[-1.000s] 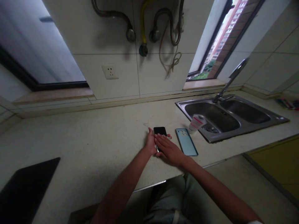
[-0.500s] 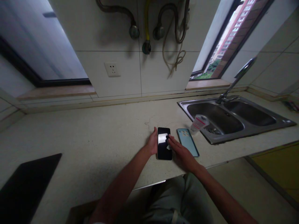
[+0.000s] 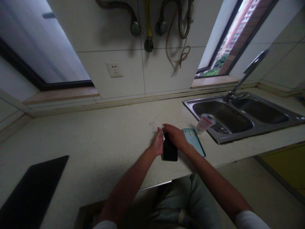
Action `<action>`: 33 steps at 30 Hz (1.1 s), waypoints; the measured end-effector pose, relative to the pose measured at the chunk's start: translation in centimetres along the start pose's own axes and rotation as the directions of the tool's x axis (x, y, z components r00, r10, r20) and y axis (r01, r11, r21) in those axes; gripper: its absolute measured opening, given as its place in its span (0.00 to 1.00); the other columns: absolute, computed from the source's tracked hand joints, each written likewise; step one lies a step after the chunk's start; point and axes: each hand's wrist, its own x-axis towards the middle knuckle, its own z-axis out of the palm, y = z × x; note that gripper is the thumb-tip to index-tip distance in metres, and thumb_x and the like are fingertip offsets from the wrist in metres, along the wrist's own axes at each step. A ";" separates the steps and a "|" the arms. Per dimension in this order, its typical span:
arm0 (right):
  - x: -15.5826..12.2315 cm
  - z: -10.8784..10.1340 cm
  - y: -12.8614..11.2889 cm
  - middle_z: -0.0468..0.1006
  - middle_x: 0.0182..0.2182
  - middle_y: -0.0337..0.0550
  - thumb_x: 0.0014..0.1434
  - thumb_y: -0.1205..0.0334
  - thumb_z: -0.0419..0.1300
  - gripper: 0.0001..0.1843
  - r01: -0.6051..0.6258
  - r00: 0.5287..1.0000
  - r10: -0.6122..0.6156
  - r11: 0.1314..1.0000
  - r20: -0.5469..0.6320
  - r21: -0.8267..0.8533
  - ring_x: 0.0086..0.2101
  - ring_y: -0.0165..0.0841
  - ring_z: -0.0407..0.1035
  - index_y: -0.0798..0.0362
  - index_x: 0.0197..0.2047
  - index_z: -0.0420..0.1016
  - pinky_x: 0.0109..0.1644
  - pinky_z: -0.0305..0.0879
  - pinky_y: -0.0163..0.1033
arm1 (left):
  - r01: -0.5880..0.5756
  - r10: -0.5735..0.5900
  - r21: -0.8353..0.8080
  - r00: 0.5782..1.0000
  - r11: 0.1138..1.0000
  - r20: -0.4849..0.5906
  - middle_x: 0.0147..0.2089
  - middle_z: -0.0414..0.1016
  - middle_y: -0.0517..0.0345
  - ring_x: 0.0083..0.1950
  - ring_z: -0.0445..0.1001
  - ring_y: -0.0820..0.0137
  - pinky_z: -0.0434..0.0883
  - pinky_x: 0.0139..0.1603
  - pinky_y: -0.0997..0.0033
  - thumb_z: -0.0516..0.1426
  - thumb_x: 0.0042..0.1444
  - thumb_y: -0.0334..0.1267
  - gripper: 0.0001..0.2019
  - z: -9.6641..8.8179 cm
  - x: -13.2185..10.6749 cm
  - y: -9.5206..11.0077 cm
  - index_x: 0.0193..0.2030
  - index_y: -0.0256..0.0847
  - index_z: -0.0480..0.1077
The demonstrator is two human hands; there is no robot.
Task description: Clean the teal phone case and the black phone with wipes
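Observation:
A black-screened smartphone (image 3: 170, 152) lies face up near the counter's front edge. Along its left side, my left hand (image 3: 157, 143) is closed on the phone's edge. My right hand (image 3: 175, 136) covers the upper part of the screen, with its fingers together and bent over the top end. Whatever lies under those fingertips is mostly hidden; only a small pale bit shows near the top left corner. Just right of the phone is a light blue phone case (image 3: 195, 143) with camera cutouts. A clear plastic cup (image 3: 205, 123) with red stripes leans by the sink.
The steel double sink (image 3: 220, 140) with its faucet (image 3: 249, 73) is set into the pale counter (image 3: 107, 133) at right. A black panel (image 3: 35, 187) lies at left. Pipes, a hanging cord and a wall socket (image 3: 114, 70) are on the tiles ahead.
My right hand has slid up from the middle of the screen to the phone's top end. A small white piece seen under its fingers earlier is now mostly hidden. My left hand stays put.

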 end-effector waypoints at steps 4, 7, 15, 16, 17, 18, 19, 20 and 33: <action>-1.0 0.6 -1.5 0.78 0.56 0.48 0.64 0.74 0.52 0.22 0.194 0.981 -0.192 0.979 0.034 -0.060 0.61 0.41 0.67 0.50 0.55 0.78 0.67 0.61 0.53 | -0.071 0.069 -0.023 0.995 0.997 -0.070 0.51 0.80 0.42 0.57 0.76 0.51 0.66 0.61 0.52 0.43 0.61 0.68 0.39 0.1 0.0 0.1 0.61 0.38 0.70; -2.9 1.0 -1.8 0.77 0.56 0.50 0.65 0.74 0.52 0.19 0.251 0.967 -0.254 0.962 -0.017 -0.104 0.60 0.43 0.66 0.51 0.52 0.79 0.65 0.62 0.55 | -0.013 0.013 -0.030 1.000 0.999 -0.017 0.52 0.79 0.38 0.58 0.75 0.50 0.66 0.61 0.50 0.41 0.59 0.71 0.44 -0.1 0.0 0.3 0.62 0.34 0.69; -9.2 0.4 -2.5 0.78 0.38 0.47 0.64 0.71 0.58 0.15 0.167 0.984 -0.177 0.963 -0.029 -0.210 0.38 0.39 0.69 0.49 0.50 0.80 0.42 0.66 0.43 | -0.037 0.037 0.020 0.999 0.999 0.009 0.55 0.77 0.31 0.58 0.75 0.47 0.66 0.60 0.46 0.41 0.62 0.67 0.43 -0.7 0.2 0.3 0.64 0.29 0.65; -9.5 0.3 -2.3 0.77 0.38 0.47 0.64 0.71 0.58 0.15 0.167 0.984 -0.177 0.965 -0.033 -0.203 0.37 0.38 0.68 0.49 0.51 0.80 0.41 0.65 0.42 | -0.045 0.045 0.019 0.999 0.999 0.010 0.54 0.77 0.31 0.58 0.75 0.48 0.66 0.60 0.47 0.41 0.62 0.66 0.42 -0.8 0.3 0.3 0.65 0.28 0.64; -9.7 0.2 -2.1 0.77 0.37 0.47 0.65 0.70 0.57 0.15 0.159 0.984 -0.171 0.967 -0.045 -0.197 0.37 0.38 0.68 0.49 0.51 0.80 0.41 0.65 0.42 | -0.042 0.042 0.016 0.999 0.999 0.014 0.54 0.77 0.31 0.57 0.76 0.48 0.67 0.60 0.47 0.41 0.63 0.66 0.42 -0.9 0.3 0.3 0.65 0.28 0.64; -9.6 0.1 -1.9 0.77 0.37 0.47 0.65 0.70 0.56 0.15 0.143 0.985 -0.158 0.971 -0.067 -0.191 0.37 0.38 0.68 0.49 0.51 0.80 0.41 0.64 0.42 | -0.032 0.032 0.013 0.999 0.999 0.017 0.53 0.77 0.31 0.57 0.76 0.48 0.67 0.60 0.47 0.42 0.63 0.66 0.42 -0.9 0.2 0.3 0.64 0.28 0.65; -9.2 0.0 -1.6 0.77 0.38 0.47 0.66 0.70 0.56 0.15 0.119 0.986 -0.138 0.975 -0.093 -0.185 0.37 0.38 0.68 0.50 0.51 0.80 0.41 0.64 0.42 | -0.021 0.021 0.013 1.000 1.000 0.017 0.53 0.78 0.32 0.56 0.76 0.48 0.67 0.59 0.48 0.43 0.62 0.66 0.41 -0.9 0.2 0.3 0.64 0.28 0.66; -8.7 -0.1 -1.2 0.77 0.38 0.48 0.66 0.70 0.55 0.15 0.089 0.986 -0.112 0.980 -0.121 -0.181 0.37 0.39 0.68 0.50 0.50 0.80 0.41 0.64 0.42 | -0.009 0.009 0.014 1.000 1.000 0.011 0.51 0.79 0.33 0.55 0.77 0.48 0.68 0.59 0.48 0.44 0.62 0.65 0.40 -0.9 0.2 0.4 0.62 0.28 0.67; -7.3 0.9 -2.6 0.78 0.37 0.48 0.66 0.69 0.53 0.15 0.066 0.986 -0.095 0.977 -0.134 -0.205 0.38 0.39 0.69 0.50 0.47 0.80 0.41 0.66 0.42 | -0.034 0.034 0.007 0.998 0.999 -0.053 0.52 0.78 0.35 0.56 0.76 0.49 0.67 0.60 0.47 0.43 0.63 0.65 0.38 -0.2 0.0 0.3 0.61 0.32 0.69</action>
